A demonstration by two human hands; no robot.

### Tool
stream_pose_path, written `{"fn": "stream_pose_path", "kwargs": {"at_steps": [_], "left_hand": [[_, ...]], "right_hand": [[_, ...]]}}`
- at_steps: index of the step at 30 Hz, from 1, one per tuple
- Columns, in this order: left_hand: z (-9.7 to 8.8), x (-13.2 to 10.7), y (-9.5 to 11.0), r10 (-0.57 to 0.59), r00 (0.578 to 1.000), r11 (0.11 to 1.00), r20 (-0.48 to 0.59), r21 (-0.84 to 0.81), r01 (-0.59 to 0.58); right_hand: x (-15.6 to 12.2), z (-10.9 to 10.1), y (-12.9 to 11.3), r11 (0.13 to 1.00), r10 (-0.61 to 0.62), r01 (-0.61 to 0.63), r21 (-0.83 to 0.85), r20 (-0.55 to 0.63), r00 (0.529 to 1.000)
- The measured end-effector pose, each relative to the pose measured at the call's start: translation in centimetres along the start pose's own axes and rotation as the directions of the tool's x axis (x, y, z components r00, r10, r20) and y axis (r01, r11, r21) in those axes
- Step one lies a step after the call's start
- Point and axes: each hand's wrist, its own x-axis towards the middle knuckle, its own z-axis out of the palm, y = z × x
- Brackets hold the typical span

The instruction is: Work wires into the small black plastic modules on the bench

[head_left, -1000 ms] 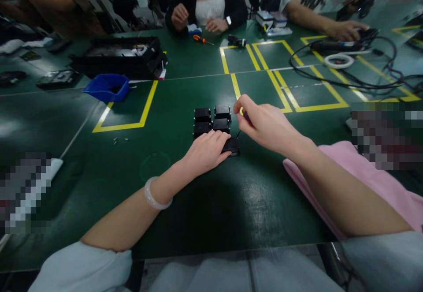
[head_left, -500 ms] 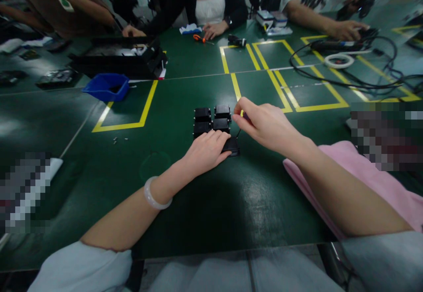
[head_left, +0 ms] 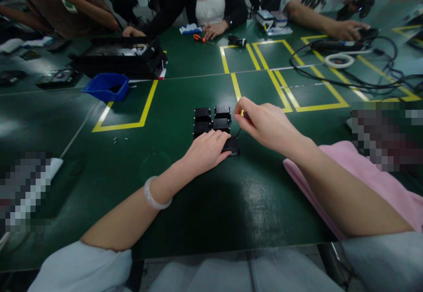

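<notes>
My left hand (head_left: 209, 151) is closed around a black box-shaped part (head_left: 231, 145) on the green table, and hides its left side. My right hand (head_left: 259, 120) pinches a screwdriver (head_left: 239, 131), its thin dark shaft slanting down to the right end of that part. Most of the handle is hidden in my fingers. Just beyond my left hand stand several more black box-shaped parts, among them a back left one (head_left: 202, 114) and a back right one (head_left: 222, 111), with small shiny pins or screws at their sides.
Tiny metal pieces (head_left: 115, 140) lie left of my hands. Behind them sit a blue bin (head_left: 107, 87) and a black housing (head_left: 115, 58). Pink cloth (head_left: 343, 159) lies under my right forearm. Cables (head_left: 363, 80) loop at the back right. Other people sit across the table (head_left: 198, 221).
My right hand has shifted very slightly with the screwdriver, whose tip stays at the black part. The left hand keeps its place.
</notes>
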Motion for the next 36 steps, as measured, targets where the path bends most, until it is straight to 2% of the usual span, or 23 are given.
{"fn": "stream_pose_path", "kwargs": {"at_steps": [11,36], "left_hand": [[-0.26,0.14,0.19,-0.021,0.999,1.000,0.026,0.001,0.021],[-0.13,0.09,0.02,-0.006,1.000,1.000,0.015,-0.004,0.006]], "right_hand": [[-0.07,0.09,0.02,1.000,0.003,-0.003,0.003,-0.012,1.000],[-0.06,0.02,0.10,1.000,0.008,-0.008,0.015,0.001,1.000]]}}
